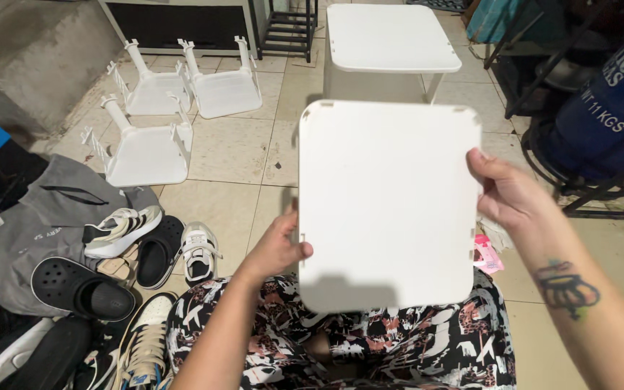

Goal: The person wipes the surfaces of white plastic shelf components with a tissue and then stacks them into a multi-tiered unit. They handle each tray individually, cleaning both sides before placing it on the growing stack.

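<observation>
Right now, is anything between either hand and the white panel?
Nothing visible. The left hand pinches the white panel at its lower left edge, and the right hand has its grip on the right edge. Both touch it directly. The shoes and white shelf pieces lie apart on the floor.

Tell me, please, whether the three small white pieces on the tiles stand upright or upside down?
Upside down: each white piece lies flat side on the tiled floor, legs pointing up.
</observation>
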